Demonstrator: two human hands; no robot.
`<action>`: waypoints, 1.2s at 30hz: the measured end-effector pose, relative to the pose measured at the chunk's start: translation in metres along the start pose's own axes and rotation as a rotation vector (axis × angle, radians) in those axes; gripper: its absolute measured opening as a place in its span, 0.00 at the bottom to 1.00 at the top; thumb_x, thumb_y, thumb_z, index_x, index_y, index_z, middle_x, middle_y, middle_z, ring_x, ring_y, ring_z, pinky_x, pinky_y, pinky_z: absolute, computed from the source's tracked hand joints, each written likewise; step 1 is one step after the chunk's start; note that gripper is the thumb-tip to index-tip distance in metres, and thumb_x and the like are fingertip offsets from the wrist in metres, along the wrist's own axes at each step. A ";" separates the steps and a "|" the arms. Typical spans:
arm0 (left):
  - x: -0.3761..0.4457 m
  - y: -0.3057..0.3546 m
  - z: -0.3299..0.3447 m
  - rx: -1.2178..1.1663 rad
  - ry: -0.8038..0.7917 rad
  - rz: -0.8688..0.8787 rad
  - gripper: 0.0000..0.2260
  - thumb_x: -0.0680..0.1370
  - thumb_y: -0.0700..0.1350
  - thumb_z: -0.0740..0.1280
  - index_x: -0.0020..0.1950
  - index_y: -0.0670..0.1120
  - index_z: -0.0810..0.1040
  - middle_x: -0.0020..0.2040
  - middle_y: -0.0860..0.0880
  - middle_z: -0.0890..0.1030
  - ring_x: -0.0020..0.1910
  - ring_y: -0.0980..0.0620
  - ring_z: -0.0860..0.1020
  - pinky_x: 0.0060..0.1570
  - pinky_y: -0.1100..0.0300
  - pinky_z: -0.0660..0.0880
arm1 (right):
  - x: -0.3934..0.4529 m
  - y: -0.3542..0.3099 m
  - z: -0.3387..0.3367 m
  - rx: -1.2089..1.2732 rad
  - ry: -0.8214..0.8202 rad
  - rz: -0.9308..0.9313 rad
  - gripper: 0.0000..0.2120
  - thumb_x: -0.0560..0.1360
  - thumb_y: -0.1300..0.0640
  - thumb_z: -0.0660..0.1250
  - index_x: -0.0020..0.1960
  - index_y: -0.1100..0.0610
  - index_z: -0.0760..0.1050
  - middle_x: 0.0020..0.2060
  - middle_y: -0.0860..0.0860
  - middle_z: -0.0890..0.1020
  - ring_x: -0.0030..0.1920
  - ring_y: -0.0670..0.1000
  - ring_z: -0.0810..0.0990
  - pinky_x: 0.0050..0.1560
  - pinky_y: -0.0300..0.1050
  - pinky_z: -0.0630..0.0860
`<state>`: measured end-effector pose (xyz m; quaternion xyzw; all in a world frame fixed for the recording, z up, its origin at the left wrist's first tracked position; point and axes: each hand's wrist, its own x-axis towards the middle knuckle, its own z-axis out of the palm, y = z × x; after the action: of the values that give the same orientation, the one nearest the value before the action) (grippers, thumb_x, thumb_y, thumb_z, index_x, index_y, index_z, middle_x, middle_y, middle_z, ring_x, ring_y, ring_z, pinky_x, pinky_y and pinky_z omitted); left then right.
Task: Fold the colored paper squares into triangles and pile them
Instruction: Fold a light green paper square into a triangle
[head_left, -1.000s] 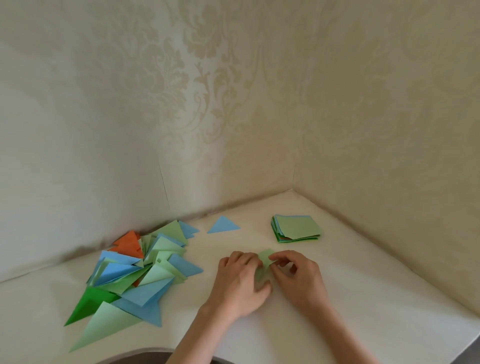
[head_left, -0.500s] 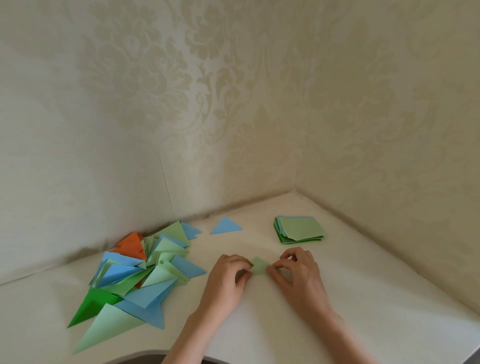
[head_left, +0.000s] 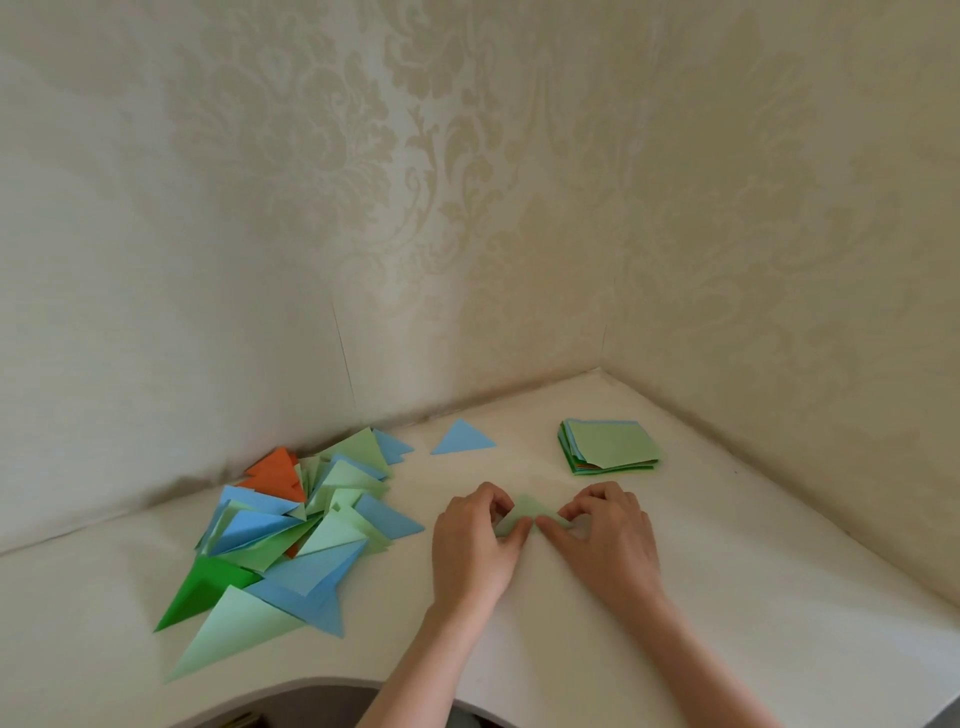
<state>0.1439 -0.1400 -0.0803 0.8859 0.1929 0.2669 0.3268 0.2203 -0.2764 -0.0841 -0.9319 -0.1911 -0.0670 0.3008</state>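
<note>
Count: two hands (head_left: 480, 545), one light-green triangle (head_left: 527, 512) between the fingers (head_left: 519, 538). One lone blue triangle (head_left: 461, 439). One stack of squares (head_left: 608, 447). One pile of triangles (head_left: 291, 530), number indeterminate.

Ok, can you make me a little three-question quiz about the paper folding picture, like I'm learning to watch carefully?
1. True or false: the stack of unfolded squares lies on the person's left side of the table.
2. Which colour is the paper that both hands are working on? A) orange B) light green C) blue
3. Fill in: one lone ____ triangle lies apart, between the pile of folded triangles and the stack.

Key
1. False: it lies to the right, beyond the right hand.
2. B: the left hand and right hand pinch it with their fingers.
3. blue
</note>
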 end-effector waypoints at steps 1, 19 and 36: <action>0.000 -0.001 0.000 -0.004 0.000 0.001 0.09 0.70 0.51 0.73 0.43 0.54 0.74 0.36 0.59 0.74 0.42 0.56 0.74 0.43 0.60 0.71 | 0.000 0.000 0.000 -0.004 0.001 0.002 0.12 0.69 0.36 0.69 0.42 0.43 0.76 0.47 0.41 0.71 0.52 0.46 0.69 0.53 0.41 0.65; 0.012 -0.015 -0.019 -0.251 -0.137 -0.082 0.10 0.71 0.31 0.69 0.40 0.46 0.80 0.39 0.53 0.81 0.38 0.62 0.76 0.39 0.74 0.71 | -0.001 0.006 -0.001 0.153 0.050 -0.032 0.06 0.70 0.54 0.71 0.46 0.48 0.77 0.43 0.41 0.74 0.47 0.48 0.73 0.53 0.45 0.71; -0.003 0.019 0.005 0.068 -0.081 -0.070 0.16 0.75 0.48 0.70 0.61 0.49 0.71 0.49 0.52 0.73 0.52 0.50 0.73 0.47 0.63 0.67 | -0.004 0.010 0.001 0.176 0.073 -0.071 0.05 0.71 0.50 0.71 0.45 0.47 0.76 0.44 0.41 0.75 0.48 0.47 0.73 0.52 0.44 0.71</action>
<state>0.1475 -0.1577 -0.0716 0.8993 0.2190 0.2124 0.3134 0.2202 -0.2846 -0.0912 -0.8916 -0.2179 -0.0945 0.3855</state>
